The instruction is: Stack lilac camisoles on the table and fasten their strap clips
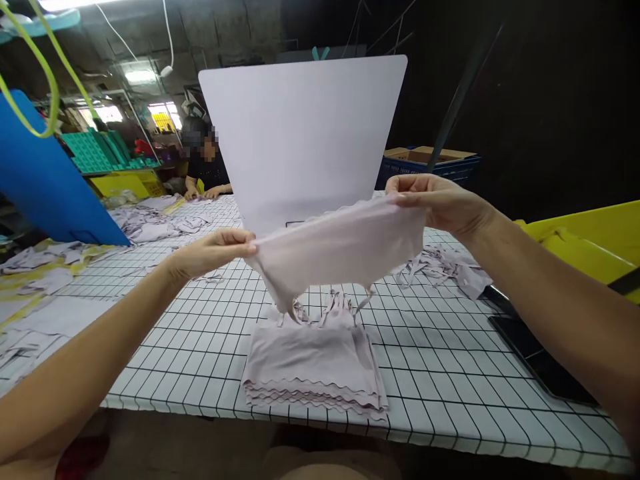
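Note:
A pale pink camisole top (pixel 340 247) is stretched between my two hands above the table, its wavy hem upward and its straps hanging down. My left hand (pixel 215 250) pinches one end of the hem. At the other end, higher up, my right hand (pixel 440 200) grips the cloth between thumb and fingers. Directly below lies a neat stack of the same tops (pixel 310 360), scalloped hems toward me and thin straps away from me. The hanging straps reach close to the stack; whether they touch it I cannot tell.
A white board (pixel 305 133) stands upright behind the garment on the grid-patterned table (pixel 190 347). Loose tops (pixel 450 267) lie at right near a black tablet-like device (pixel 540 360). A blue board (pixel 45 167) and cloth heaps (pixel 155 220) are at left. A co-worker (pixel 207 160) handles cloth beyond.

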The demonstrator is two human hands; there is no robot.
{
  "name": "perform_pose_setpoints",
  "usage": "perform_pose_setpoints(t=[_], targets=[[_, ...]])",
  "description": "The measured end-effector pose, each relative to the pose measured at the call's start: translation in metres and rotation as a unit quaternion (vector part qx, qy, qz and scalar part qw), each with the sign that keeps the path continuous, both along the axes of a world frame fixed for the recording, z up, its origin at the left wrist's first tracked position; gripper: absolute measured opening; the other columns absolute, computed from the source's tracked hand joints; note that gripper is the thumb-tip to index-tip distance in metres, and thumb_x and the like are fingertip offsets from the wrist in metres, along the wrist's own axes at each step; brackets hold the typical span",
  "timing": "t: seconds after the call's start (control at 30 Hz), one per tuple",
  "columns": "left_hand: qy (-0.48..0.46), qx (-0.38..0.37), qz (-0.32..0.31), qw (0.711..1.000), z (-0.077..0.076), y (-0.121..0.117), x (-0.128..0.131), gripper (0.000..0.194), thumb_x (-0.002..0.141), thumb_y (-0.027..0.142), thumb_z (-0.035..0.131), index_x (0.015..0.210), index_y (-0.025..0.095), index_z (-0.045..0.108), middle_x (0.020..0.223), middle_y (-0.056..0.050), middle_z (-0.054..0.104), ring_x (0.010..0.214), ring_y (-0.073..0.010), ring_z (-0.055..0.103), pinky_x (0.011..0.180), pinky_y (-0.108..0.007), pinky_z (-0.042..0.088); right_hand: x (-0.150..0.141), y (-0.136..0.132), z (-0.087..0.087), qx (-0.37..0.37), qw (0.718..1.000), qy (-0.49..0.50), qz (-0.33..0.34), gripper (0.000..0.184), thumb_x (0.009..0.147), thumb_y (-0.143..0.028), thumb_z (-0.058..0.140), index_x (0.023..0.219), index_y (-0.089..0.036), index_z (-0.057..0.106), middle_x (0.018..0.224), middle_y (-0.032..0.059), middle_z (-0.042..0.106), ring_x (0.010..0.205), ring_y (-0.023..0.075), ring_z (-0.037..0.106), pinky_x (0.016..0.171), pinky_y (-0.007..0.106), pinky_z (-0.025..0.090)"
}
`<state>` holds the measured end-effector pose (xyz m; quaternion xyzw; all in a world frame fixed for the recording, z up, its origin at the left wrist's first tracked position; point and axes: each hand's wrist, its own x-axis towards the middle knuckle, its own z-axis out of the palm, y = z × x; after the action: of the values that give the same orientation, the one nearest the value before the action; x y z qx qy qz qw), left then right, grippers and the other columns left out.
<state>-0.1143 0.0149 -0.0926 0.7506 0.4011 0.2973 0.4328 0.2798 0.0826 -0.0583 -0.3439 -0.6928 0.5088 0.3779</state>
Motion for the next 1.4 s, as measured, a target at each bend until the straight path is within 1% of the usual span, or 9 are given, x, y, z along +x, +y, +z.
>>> perform_pose_setpoints(t=[0.17, 0.3, 0.47, 0.57, 0.67, 0.77, 0.97, 1.17, 1.4], targets=[[0.106, 0.085, 0.037, 0.99, 0.007, 0.041, -0.005, 0.036, 0.072, 0.055, 0.078, 0.067, 0.02, 0.071, 0.063, -0.003, 0.062, 0.06, -0.0155, 0.052, 0.059, -0.027, 0.04, 0.008, 0.04, -0.012, 0.042, 0.988, -0.15, 0.001, 0.036, 0.055, -0.045, 0.092, 0.073, -0.018, 0.076, 0.071, 0.0017, 0.068, 0.065, 0.013, 0.059, 0.056, 0.028, 0.045], [0.274, 0.3, 0.166, 0.899, 0.012, 0.09, -0.005, 0.018, 0.076, 0.038, 0.078, 0.078, 0.021, 0.074, 0.075, -0.002, 0.07, 0.076, -0.0191, 0.057, 0.087, -0.038, 0.041, 0.007, 0.072, -0.017, 0.152, 0.962, -0.224, -0.047, 0.034, 0.065, -0.048, 0.087, 0.071, -0.017, 0.076, 0.07, 0.0017, 0.067, 0.07, 0.0137, 0.059, 0.067, 0.033, 0.048], [0.307, 0.423, 0.279, 0.805, 0.04, 0.11, 0.003, 0.038, 0.089, 0.029, 0.073, 0.121, 0.011, 0.066, 0.095, -0.005, 0.072, 0.1, -0.0199, 0.051, 0.11, -0.055, 0.021, -0.001, 0.079, -0.004, 0.363, 0.875, -0.246, -0.206, 0.032, 0.082, -0.041, 0.079, 0.087, -0.009, 0.076, 0.087, 0.0093, 0.071, 0.087, 0.0149, 0.059, 0.081, 0.036, 0.047], [0.321, 0.449, 0.27, 0.789, 0.042, 0.096, 0.006, 0.032, 0.09, 0.029, 0.072, 0.109, 0.004, 0.069, 0.096, -0.006, 0.07, 0.105, -0.0206, 0.048, 0.111, -0.062, 0.018, -0.006, 0.061, -0.012, 0.421, 0.822, -0.282, -0.26, 0.036, 0.083, -0.041, 0.079, 0.102, -0.011, 0.075, 0.087, 0.0084, 0.071, 0.097, 0.019, 0.059, 0.091, 0.041, 0.045], [0.322, 0.466, 0.264, 0.781, 0.004, 0.065, 0.004, 0.026, 0.088, 0.03, 0.073, 0.094, 0.004, 0.071, 0.09, -0.005, 0.068, 0.105, -0.0232, 0.051, 0.106, -0.066, 0.026, -0.008, 0.025, -0.053, 0.445, 0.8, -0.321, -0.243, 0.03, 0.088, -0.038, 0.075, 0.11, -0.017, 0.073, 0.08, 0.0062, 0.068, 0.097, 0.0239, 0.059, 0.09, 0.047, 0.045], [0.289, 0.479, 0.252, 0.789, -0.072, 0.013, 0.0, 0.016, 0.088, 0.027, 0.073, 0.082, 0.013, 0.07, 0.086, -0.004, 0.063, 0.098, -0.0233, 0.056, 0.098, -0.055, 0.042, -0.007, -0.026, -0.121, 0.459, 0.817, -0.304, -0.168, 0.009, 0.092, -0.029, 0.07, 0.086, -0.022, 0.073, 0.073, 0.0041, 0.064, 0.088, 0.0256, 0.058, 0.081, 0.046, 0.046], [0.192, 0.382, 0.15, 0.892, -0.203, -0.077, 0.0, 0.013, 0.09, 0.006, 0.06, 0.093, 0.018, 0.062, 0.098, -0.007, 0.068, 0.089, -0.0182, 0.067, 0.073, -0.029, 0.057, -0.011, -0.108, -0.226, 0.397, 0.871, -0.268, -0.11, 0.014, 0.09, -0.011, 0.062, 0.081, -0.022, 0.065, 0.092, 0.0051, 0.07, 0.091, 0.025, 0.06, 0.082, 0.047, 0.044], [0.192, 0.383, 0.107, 0.897, -0.215, -0.106, -0.003, 0.02, 0.09, 0.0, 0.056, 0.1, 0.017, 0.061, 0.094, -0.008, 0.07, 0.089, -0.0202, 0.065, 0.078, -0.034, 0.057, -0.004, -0.145, -0.237, 0.398, 0.868, -0.285, -0.087, 0.012, 0.093, -0.01, 0.059, 0.089, -0.02, 0.064, 0.083, 0.004, 0.073, 0.089, 0.0242, 0.061, 0.094, 0.053, 0.04], [0.232, 0.279, 0.062, 0.93, -0.222, -0.135, 0.002, 0.042, 0.094, 0.0, 0.042, 0.123, 0.019, 0.066, 0.125, -0.01, 0.072, 0.115, -0.0266, 0.062, 0.092, -0.047, 0.057, -0.002, -0.174, -0.251, 0.407, 0.844, -0.35, 0.0, 0.04, 0.104, -0.038, 0.048, 0.136, -0.015, 0.057, 0.129, 0.0154, 0.07, 0.125, 0.0362, 0.059, 0.11, 0.068, 0.027]])
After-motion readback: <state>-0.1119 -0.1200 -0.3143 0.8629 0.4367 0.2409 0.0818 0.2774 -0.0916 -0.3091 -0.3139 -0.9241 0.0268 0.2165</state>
